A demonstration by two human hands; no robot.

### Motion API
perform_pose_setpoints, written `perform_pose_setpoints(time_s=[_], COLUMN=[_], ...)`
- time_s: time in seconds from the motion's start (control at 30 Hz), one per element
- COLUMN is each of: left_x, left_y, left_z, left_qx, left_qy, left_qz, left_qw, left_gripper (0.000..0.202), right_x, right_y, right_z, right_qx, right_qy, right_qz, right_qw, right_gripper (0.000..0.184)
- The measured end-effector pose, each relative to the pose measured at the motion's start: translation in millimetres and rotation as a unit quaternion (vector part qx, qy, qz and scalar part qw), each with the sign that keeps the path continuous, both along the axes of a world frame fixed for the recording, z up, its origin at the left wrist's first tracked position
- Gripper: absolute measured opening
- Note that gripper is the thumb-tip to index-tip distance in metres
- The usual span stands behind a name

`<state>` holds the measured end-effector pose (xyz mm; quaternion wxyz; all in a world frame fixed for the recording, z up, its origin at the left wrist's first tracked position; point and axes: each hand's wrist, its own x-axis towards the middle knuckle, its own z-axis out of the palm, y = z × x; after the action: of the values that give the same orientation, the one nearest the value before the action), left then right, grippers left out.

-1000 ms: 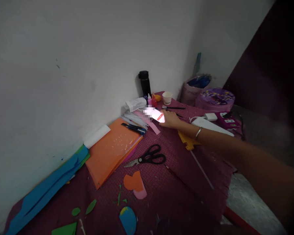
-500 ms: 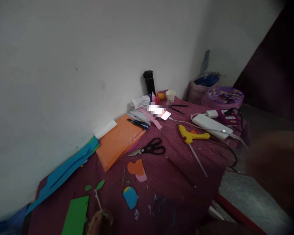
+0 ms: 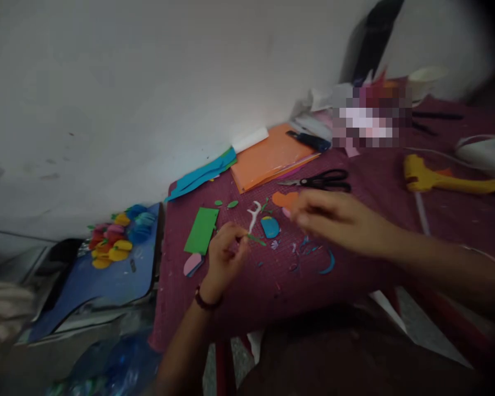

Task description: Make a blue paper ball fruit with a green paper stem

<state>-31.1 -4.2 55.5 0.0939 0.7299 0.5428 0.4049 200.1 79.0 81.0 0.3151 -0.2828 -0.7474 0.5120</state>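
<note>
My left hand (image 3: pixel 224 254) hovers over the maroon table (image 3: pixel 375 181) with its fingers pinched on a thin white twig-like piece with small green leaves (image 3: pixel 253 220). My right hand (image 3: pixel 334 220) reaches in from the right, blurred by motion, fingers loosely curled just above an orange paper heart (image 3: pixel 281 198) and a blue paper cut-out (image 3: pixel 269 226). Black scissors (image 3: pixel 322 180) lie just beyond my right hand.
A green paper rectangle (image 3: pixel 201 230), orange sheets (image 3: pixel 268 157) and blue sheets (image 3: pixel 202 173) lie along the wall. A yellow glue gun (image 3: pixel 441 179) rests at the right. Left of the table, a blue board (image 3: pixel 107 275) carries coloured paper flowers (image 3: pixel 115 236).
The view has swung left and down. My right hand has left the phone at the back and come to the paper pieces. My left hand has risen into view with the twig.
</note>
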Motion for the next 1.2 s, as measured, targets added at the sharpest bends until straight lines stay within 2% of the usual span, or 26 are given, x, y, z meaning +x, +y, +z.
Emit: perform_pose_setpoints(time_s=[0.07,0.13,0.17,0.23,0.33,0.43,0.5,0.57,0.63,0.7,0.77,0.83,0.9,1.07,1.2], left_x=[-4.6,-10.8,-14.0,-19.1,-20.6,-14.7,-8.9,-3.5,0.2,2.0,2.6,2.8,3.0,4.7,7.8], left_y=[-6.3,-10.9,-11.9,-11.1,-5.0,3.4,9.4,14.8,18.9,21.4,22.3,22.0,20.9,16.7,14.2], left_z=[-0.9,-7.1,-11.4,-20.3,-30.0,-33.9,-34.8,-36.0,-38.6,-43.1,-48.8,-53.7,-56.5,-55.5,-52.7], left_qx=[0.089,0.124,0.124,0.112,0.097,0.058,0.003,-0.077,-0.182,-0.285,-0.361,-0.405,-0.431,-0.459,-0.468], left_qy=[0.136,0.246,0.289,0.354,0.400,0.374,0.289,0.147,-0.015,-0.171,-0.306,-0.401,-0.450,-0.505,-0.528], left_qz=[-0.038,-0.070,-0.084,-0.105,-0.120,-0.117,-0.110,-0.096,-0.078,-0.063,-0.055,-0.049,-0.046,-0.048,-0.034], left_qw=[0.986,0.959,0.946,0.923,0.903,0.918,0.951,0.981,0.980,0.941,0.879,0.821,0.781,0.729,0.708], left_gripper=[0.009,0.010,0.011,0.012,0.014,0.013,0.013,0.014,0.014,0.012,0.012,0.013,0.014,0.019,0.021], right_x=[-19.9,-37.6,-44.5,-53.6,-57.9,-57.1,-56.2,-55.4,-54.2,-52.4,-50.5,-49.1,-48.6,-49.0,-47.9], right_y=[5.5,10.4,11.8,12.4,10.6,10.3,11.1,11.8,12.3,12.3,11.8,10.5,8.6,2.9,-1.0], right_z=[-18.2,-37.4,-45.9,-58.8,-67.3,-68.7,-69.8,-72.3,-75.8,-79.5,-82.7,-84.8,-85.7,-84.4,-84.2], right_qx=[-0.143,-0.294,-0.339,-0.381,-0.392,-0.395,-0.363,-0.286,-0.173,-0.050,0.047,0.095,0.101,0.114,0.204], right_qy=[0.017,0.008,-0.003,-0.024,-0.049,-0.079,-0.099,-0.109,-0.102,-0.094,-0.104,-0.112,-0.102,-0.086,-0.124], right_qz=[0.065,0.140,0.169,0.206,0.214,0.204,0.177,0.146,0.131,0.128,0.126,0.118,0.115,0.125,0.097], right_qw=[0.988,0.945,0.925,0.901,0.894,0.892,0.909,0.941,0.971,0.986,0.986,0.982,0.983,0.982,0.966], right_gripper=[0.029,0.035,0.036,0.036,0.024,0.012,0.008,0.008,0.009,0.012,0.012,0.010,0.006,0.009,0.013])
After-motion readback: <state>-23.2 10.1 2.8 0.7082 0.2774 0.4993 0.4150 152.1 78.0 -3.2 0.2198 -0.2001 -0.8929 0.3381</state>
